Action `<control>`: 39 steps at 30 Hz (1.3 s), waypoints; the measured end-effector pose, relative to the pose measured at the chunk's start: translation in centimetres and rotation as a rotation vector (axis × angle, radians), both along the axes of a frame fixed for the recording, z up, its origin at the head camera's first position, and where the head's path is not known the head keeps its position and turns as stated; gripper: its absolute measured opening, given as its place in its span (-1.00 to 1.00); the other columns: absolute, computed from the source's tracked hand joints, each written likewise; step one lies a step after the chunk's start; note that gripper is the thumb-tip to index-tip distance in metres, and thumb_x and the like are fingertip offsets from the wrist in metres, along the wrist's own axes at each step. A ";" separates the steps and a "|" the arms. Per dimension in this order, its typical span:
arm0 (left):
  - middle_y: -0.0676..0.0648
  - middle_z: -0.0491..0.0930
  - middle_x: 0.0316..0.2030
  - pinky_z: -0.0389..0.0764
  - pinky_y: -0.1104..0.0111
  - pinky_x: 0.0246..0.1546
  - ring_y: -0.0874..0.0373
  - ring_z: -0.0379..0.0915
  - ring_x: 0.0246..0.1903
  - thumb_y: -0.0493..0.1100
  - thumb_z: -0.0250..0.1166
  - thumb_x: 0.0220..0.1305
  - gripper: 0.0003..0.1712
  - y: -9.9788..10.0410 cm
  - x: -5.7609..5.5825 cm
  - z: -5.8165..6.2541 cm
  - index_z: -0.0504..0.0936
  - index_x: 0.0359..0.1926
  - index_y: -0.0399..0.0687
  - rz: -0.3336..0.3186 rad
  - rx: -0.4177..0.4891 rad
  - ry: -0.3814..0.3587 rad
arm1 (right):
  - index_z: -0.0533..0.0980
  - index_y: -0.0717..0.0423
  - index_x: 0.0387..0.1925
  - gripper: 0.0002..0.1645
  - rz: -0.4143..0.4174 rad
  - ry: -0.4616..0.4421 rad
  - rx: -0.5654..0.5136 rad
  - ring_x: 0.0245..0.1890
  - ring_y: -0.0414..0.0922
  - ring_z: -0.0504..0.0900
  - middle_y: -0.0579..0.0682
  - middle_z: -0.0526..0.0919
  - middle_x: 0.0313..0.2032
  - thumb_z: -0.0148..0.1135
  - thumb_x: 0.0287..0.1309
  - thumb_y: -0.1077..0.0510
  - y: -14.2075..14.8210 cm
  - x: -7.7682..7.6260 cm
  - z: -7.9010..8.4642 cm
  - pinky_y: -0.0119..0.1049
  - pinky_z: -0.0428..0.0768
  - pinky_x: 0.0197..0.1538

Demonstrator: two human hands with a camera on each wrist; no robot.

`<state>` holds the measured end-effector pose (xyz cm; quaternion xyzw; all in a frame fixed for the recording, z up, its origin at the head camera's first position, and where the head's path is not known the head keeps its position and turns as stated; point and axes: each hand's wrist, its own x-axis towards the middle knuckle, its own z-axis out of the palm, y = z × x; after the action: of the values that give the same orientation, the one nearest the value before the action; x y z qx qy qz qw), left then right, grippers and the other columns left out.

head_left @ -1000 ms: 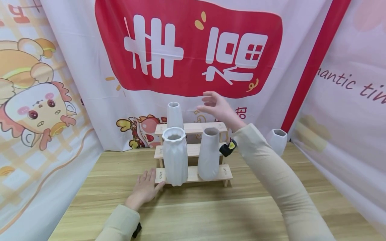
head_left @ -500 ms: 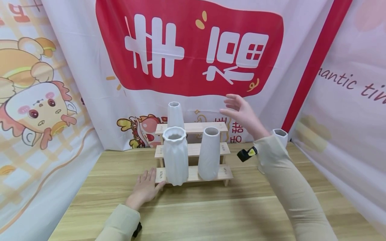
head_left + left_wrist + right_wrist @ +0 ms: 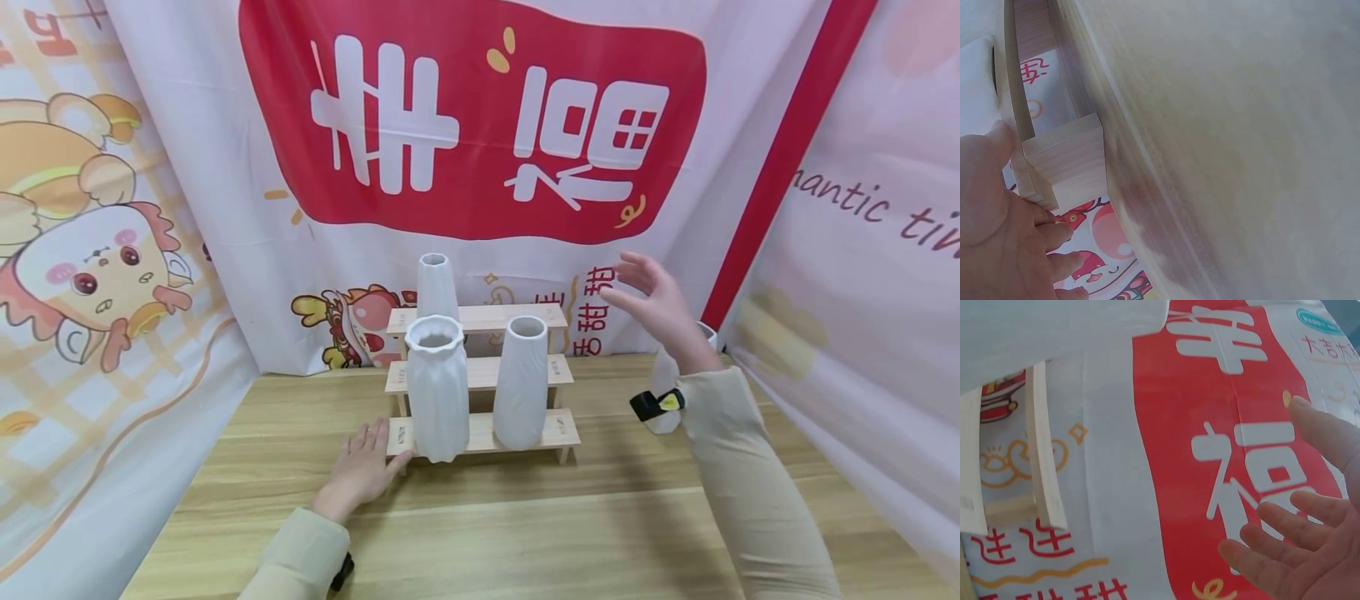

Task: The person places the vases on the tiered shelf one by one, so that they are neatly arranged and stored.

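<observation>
My left hand (image 3: 363, 475) holds the left end of the bottom step of a three-tier wooden display stand (image 3: 480, 373). In the left wrist view its thumb (image 3: 999, 142) lies against the board and the fingers reach past the end. A white vase with a frilled rim (image 3: 438, 400) and a smooth tapered white vase (image 3: 521, 387) stand upright at the front of the stand. On the top tier is a slim white vase (image 3: 435, 287). My right hand (image 3: 656, 308) is in the air, fingers loosely spread, holding nothing, partly hiding another white vase (image 3: 663, 375).
The stand rests on a wood-grain table (image 3: 525, 525). Behind it hangs a printed white and red cloth (image 3: 480, 212), with more printed cloths at the left (image 3: 97, 292) and right (image 3: 847, 317). The partly hidden vase stands on the table right of the stand.
My right hand has moved right and slightly down, from above the stand's right side to the vase at the right. The left hand and the vases have not visibly moved.
</observation>
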<state>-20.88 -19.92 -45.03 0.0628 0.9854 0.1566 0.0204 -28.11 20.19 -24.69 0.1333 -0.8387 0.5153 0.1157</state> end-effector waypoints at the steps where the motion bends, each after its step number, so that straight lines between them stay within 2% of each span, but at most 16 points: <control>1: -0.38 -0.11 0.35 -0.30 -0.12 0.25 -0.34 -0.26 0.30 0.17 -0.10 0.38 -0.13 0.0 0.0 0.0 -0.16 0.37 -0.40 0.000 -0.001 -0.001 | 0.11 -0.01 0.35 -0.09 -0.009 -0.005 -0.005 0.25 0.00 0.23 0.06 0.29 0.26 0.29 0.04 -0.14 0.4 0.1 -0.2 0.06 0.33 0.16; 13: -0.38 -0.11 0.35 -0.30 -0.12 0.25 -0.34 -0.25 0.30 0.16 -0.10 0.38 -0.13 0.1 -0.1 -0.1 -0.16 0.37 -0.40 -0.001 -0.005 -0.001 | 0.07 -0.04 0.38 0.01 -0.134 -0.023 -0.005 0.27 0.03 0.19 0.07 0.24 0.29 0.28 -0.03 -0.25 5.2 0.4 -2.7 0.07 0.28 0.19; 18: -0.38 -0.12 0.35 -0.30 -0.12 0.25 -0.33 -0.26 0.30 0.16 -0.10 0.38 -0.13 0.1 -0.1 -0.1 -0.16 0.37 -0.40 0.001 -0.010 -0.003 | 0.04 0.03 0.38 0.02 -0.174 -0.024 -0.014 0.28 0.08 0.15 0.12 0.20 0.30 0.26 0.01 -0.23 7.1 0.4 -3.6 0.03 0.20 0.25; 26: -0.38 -0.14 0.35 -0.30 -0.12 0.25 -0.33 -0.28 0.31 0.17 -0.12 0.39 -0.13 0.1 -0.2 -0.3 -0.19 0.38 -0.39 0.003 0.000 -0.007 | -0.05 0.09 0.41 0.04 -0.171 -0.038 -0.016 0.30 0.16 0.07 0.17 0.06 0.36 0.26 0.05 -0.17 9.5 0.3 -5.2 0.08 0.12 0.26; 31: -0.39 -0.13 0.35 -0.31 -0.12 0.25 -0.34 -0.27 0.30 0.17 -0.12 0.39 -0.13 0.1 -0.2 -0.3 -0.18 0.37 -0.41 -0.001 0.007 -0.006 | -0.09 0.11 0.42 0.01 -0.173 -0.063 -0.003 0.33 0.23 -0.07 0.22 -0.05 0.38 0.21 0.12 -0.13 10.3 0.3 -6.2 0.17 0.01 0.26; 35: -0.38 -0.13 0.35 -0.30 -0.12 0.25 -0.33 -0.27 0.30 0.16 -0.11 0.39 -0.13 0.1 -0.2 -0.2 -0.16 0.37 -0.41 0.001 0.005 -0.004 | -0.09 0.18 0.40 -0.01 -0.170 -0.053 -0.019 0.34 0.21 -0.10 0.28 -0.06 0.37 0.21 0.14 -0.08 10.8 0.2 -6.9 0.14 -0.05 0.28; 39: -0.39 -0.13 0.35 -0.29 -0.12 0.25 -0.33 -0.27 0.30 0.16 -0.12 0.39 -0.13 0.1 -0.1 -0.2 -0.16 0.37 -0.42 0.000 0.000 -0.005 | -0.09 0.23 0.39 0.00 -0.166 -0.046 -0.040 0.33 0.20 -0.05 0.32 -0.01 0.34 0.21 0.15 -0.06 11.3 -0.1 -7.8 0.11 -0.04 0.29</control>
<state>-20.99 -19.78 -45.18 0.0623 0.9854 0.1566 0.0228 -28.17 31.48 -32.45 0.0492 -0.8388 0.5235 0.1411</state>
